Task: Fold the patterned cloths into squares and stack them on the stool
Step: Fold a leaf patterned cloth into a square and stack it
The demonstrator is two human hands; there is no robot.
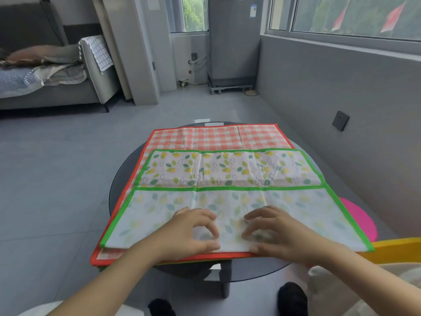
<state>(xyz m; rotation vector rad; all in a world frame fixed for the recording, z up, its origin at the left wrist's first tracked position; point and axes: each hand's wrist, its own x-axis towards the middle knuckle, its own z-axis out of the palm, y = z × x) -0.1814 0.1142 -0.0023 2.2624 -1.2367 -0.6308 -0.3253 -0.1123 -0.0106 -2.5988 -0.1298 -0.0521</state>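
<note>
A leaf-patterned cloth with a green border (230, 169) lies on the round dark table (120, 179). Its near half is turned over and shows the pale back side. Under it lies a red checked cloth with a red border (216, 137), and further cloth edges peek out below at the near left. My left hand (193, 231) and my right hand (273, 231) sit side by side at the leaf cloth's near edge, fingers curled, thumbs at the edge, pinching it. A pink round stool (362, 220) stands right of the table.
A yellow object (398, 249) sits at the near right, beside the stool. A grey wall with a socket runs along the right. A sofa (57, 87) stands at the far left and a grey appliance (232, 42) at the back. Grey floor surrounds the table.
</note>
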